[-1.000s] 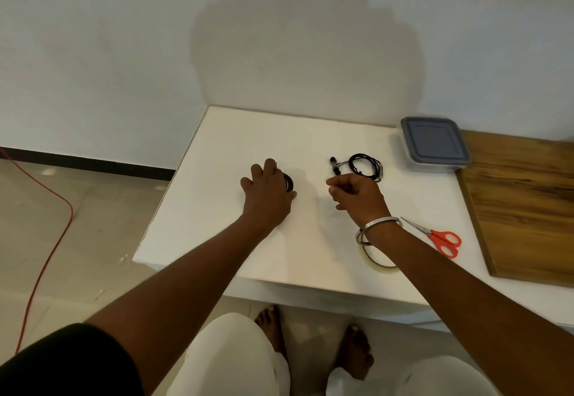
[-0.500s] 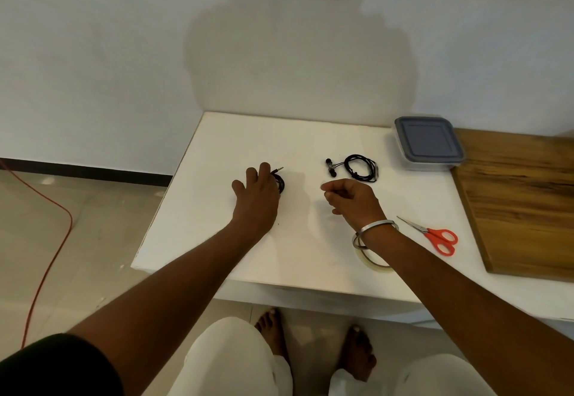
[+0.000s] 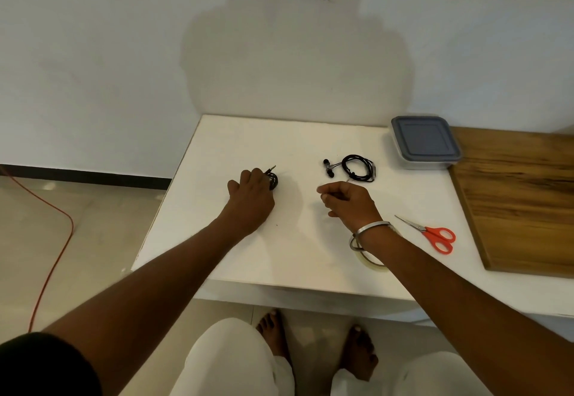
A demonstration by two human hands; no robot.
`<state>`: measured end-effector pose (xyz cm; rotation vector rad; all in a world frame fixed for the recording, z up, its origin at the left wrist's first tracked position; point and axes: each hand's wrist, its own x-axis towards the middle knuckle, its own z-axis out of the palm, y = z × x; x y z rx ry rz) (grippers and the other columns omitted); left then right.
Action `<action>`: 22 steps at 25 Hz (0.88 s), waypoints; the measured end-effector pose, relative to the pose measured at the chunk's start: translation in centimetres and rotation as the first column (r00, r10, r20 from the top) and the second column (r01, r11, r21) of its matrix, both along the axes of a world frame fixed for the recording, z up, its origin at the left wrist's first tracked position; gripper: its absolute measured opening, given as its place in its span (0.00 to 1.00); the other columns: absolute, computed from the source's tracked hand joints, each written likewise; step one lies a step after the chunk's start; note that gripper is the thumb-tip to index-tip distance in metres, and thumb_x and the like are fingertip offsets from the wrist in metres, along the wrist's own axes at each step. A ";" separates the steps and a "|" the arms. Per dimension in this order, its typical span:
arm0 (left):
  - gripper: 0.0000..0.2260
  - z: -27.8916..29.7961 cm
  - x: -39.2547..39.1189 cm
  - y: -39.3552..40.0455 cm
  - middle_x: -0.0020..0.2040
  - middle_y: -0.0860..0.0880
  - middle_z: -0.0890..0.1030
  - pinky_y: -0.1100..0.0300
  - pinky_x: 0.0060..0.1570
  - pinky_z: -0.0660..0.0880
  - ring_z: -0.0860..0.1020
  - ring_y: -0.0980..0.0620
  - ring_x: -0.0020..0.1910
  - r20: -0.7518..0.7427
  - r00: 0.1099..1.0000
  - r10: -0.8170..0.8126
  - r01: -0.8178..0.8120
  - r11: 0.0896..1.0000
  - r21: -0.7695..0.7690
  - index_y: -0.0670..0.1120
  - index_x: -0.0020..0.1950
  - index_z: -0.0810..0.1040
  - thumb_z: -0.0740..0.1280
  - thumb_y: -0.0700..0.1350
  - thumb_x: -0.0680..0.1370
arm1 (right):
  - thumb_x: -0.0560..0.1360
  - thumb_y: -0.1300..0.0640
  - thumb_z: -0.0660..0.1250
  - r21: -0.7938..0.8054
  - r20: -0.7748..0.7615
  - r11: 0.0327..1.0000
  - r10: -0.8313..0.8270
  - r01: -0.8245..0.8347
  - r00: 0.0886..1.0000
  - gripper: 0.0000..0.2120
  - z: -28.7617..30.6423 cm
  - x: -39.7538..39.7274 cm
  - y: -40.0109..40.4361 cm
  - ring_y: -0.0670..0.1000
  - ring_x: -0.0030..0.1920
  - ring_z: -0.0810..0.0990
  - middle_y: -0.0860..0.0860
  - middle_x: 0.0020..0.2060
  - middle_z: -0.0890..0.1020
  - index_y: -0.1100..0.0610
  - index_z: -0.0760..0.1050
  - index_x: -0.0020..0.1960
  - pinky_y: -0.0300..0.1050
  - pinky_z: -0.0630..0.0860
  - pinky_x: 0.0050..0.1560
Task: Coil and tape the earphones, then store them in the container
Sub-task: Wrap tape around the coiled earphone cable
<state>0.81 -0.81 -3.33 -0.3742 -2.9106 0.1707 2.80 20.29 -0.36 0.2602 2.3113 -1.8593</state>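
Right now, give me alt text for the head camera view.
The left hand grips a coiled black earphone on a white table; the right hand is curled beside it. Behind lie a second coiled earphone, a lidded container and red scissors.

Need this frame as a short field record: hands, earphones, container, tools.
left hand: fingers curled over a coiled earphone, plug poking out
right hand: fingers pinched together; what they hold is too small to tell
second earphone: coiled, lying free
container: lid on
scissors: right of the wrist
tape roll: partly under right forearm
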 end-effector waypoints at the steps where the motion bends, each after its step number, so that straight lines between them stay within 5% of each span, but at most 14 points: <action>1: 0.08 0.2 -0.1 0.0 0.32 0.47 0.71 0.58 0.31 0.59 0.71 0.45 0.31 -0.004 0.999 0.032 -0.031 0.995 0.091 0.41 0.37 0.72 0.69 0.32 0.66 | 0.75 0.64 0.65 0.001 0.005 1.000 0.005 -0.005 1.000 0.08 0.0 0.1 -0.1 0.46 0.42 0.78 0.49 0.43 0.82 0.53 0.80 0.48 0.40 0.79 0.44; 6: 0.06 0.6 -0.5 -0.1 0.38 0.52 0.67 0.50 0.49 0.66 0.71 0.41 0.47 0.171 0.985 0.025 -0.076 0.952 0.297 0.40 0.55 0.69 0.54 0.37 0.81 | 0.75 0.64 0.65 0.006 0.014 0.999 0.033 -0.033 0.999 0.09 0.0 0.4 -0.7 0.46 0.42 0.78 0.49 0.42 0.81 0.52 0.80 0.47 0.39 0.79 0.43; 9: 0.10 0.9 -0.7 0.1 0.44 0.46 0.72 0.53 0.47 0.61 0.70 0.42 0.51 0.289 0.950 0.117 -0.225 0.898 0.379 0.42 0.59 0.70 0.53 0.43 0.83 | 0.75 0.63 0.65 0.002 0.038 0.998 0.062 -0.062 0.997 0.08 0.1 0.6 -1.0 0.44 0.41 0.78 0.45 0.39 0.80 0.53 0.80 0.49 0.37 0.78 0.41; 12: 0.10 1.7 -0.9 0.3 0.49 0.47 0.79 0.53 0.51 0.67 0.72 0.45 0.54 0.471 0.880 0.067 -0.368 0.723 0.584 0.47 0.57 0.74 0.54 0.47 0.83 | 0.75 0.63 0.66 -0.027 0.090 0.995 0.100 -0.098 0.991 0.08 0.1 0.8 -1.2 0.45 0.42 0.77 0.45 0.39 0.79 0.54 0.80 0.50 0.37 0.78 0.40; 17: 0.12 5.6 -0.1 2.2 0.39 0.52 0.76 0.63 0.35 0.63 0.70 0.54 0.39 0.637 0.748 -0.186 -0.570 0.312 0.760 0.43 0.53 0.76 0.54 0.43 0.84 | 0.74 0.61 0.67 -0.101 0.194 0.990 0.114 -0.095 0.974 0.06 0.6 1.2 -1.1 0.45 0.48 0.77 0.46 0.48 0.81 0.51 0.80 0.47 0.38 0.76 0.42; 22: 0.11 6.2 1.4 3.5 0.45 0.50 0.75 0.60 0.34 0.57 0.66 0.54 0.40 0.704 0.657 -0.269 -0.649 0.274 0.710 0.45 0.57 0.77 0.55 0.45 0.84 | 0.74 0.61 0.68 -0.007 0.179 0.989 0.146 -0.147 0.973 0.08 1.6 1.6 0.0 0.45 0.45 0.76 0.47 0.42 0.80 0.52 0.80 0.51 0.36 0.72 0.40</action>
